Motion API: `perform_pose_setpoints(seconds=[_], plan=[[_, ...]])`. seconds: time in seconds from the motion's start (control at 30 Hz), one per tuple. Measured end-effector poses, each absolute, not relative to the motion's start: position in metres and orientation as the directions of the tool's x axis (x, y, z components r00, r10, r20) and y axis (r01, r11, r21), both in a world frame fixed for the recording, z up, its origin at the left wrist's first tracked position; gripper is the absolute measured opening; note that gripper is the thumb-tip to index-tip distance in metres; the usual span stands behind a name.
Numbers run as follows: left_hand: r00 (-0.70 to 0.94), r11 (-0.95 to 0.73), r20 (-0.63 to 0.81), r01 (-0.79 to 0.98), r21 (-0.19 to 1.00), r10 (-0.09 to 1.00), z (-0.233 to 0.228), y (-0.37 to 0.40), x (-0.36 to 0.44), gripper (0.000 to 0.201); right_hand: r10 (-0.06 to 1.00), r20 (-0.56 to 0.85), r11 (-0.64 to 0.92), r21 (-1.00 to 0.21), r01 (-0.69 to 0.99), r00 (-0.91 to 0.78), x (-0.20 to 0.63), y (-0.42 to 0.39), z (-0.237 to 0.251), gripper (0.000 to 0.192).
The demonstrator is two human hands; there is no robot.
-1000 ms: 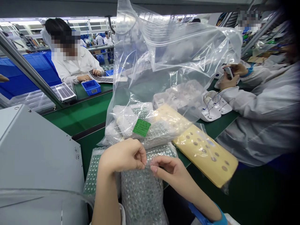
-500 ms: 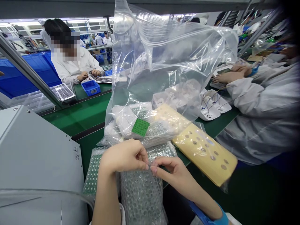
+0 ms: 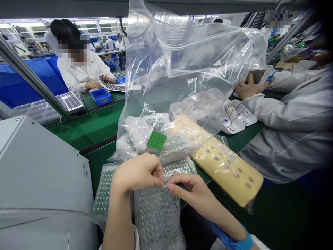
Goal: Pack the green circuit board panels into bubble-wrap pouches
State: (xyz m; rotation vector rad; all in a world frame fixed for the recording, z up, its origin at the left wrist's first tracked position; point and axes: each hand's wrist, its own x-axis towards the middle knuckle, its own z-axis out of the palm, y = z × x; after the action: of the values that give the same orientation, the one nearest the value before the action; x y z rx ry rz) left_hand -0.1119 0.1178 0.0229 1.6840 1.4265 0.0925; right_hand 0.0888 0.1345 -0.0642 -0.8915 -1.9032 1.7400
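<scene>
My left hand (image 3: 139, 172) and my right hand (image 3: 188, 189) meet fingertip to fingertip over a bubble-wrap packet (image 3: 156, 215) standing at the table's near edge, both pinching its top edge. Right behind them lies a second bubble-wrapped bundle with a green label (image 3: 156, 140), inside a large clear zip bag (image 3: 187, 66) that rises tall in the middle. A yellow sheet with round holes (image 3: 226, 168) lies to the right, partly under the bag. A blue strap circles my right wrist.
A grey machine housing (image 3: 39, 170) fills the left foreground. A green conveyor belt (image 3: 88, 126) runs across. A white-coated person on the right handles a flat panel beside white devices with wires (image 3: 235, 119). Another person sits far left by a small blue bin (image 3: 101, 96).
My hands stay pinched on the packet's top edge, barely shifting. The person on the right has lifted a flat panel up off the table.
</scene>
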Motion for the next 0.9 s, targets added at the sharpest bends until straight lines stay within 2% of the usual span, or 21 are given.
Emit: perform_pose_setpoints(seconds=[0.37,0.53,0.63,0.9], plan=[[0.329,0.051,-0.486,0.786,0.617,0.81,0.0235,0.1157,-0.1112,0.019,0.699,-0.157,-0.025,-0.98,0.195,-0.698,0.0945,0.1363,-0.0718,0.027],[0.35,0.047,-0.48,0.768,0.639,0.804,0.0208,0.1164,-0.113,0.01,0.672,-0.169,0.012,-0.971,0.239,-0.721,0.0918,0.1376,-0.0686,0.025],[0.373,0.044,-0.478,0.75,0.66,0.795,0.0196,0.1173,-0.1141,0.014,0.652,-0.157,0.013,-0.976,0.218,-0.741,0.091,0.1366,-0.0664,0.027],[0.369,0.046,-0.484,0.757,0.652,0.794,0.0219,0.1177,-0.1112,0.006,0.679,-0.11,0.045,-0.981,0.191,-0.726,0.0897,0.1334,-0.0681,0.024]])
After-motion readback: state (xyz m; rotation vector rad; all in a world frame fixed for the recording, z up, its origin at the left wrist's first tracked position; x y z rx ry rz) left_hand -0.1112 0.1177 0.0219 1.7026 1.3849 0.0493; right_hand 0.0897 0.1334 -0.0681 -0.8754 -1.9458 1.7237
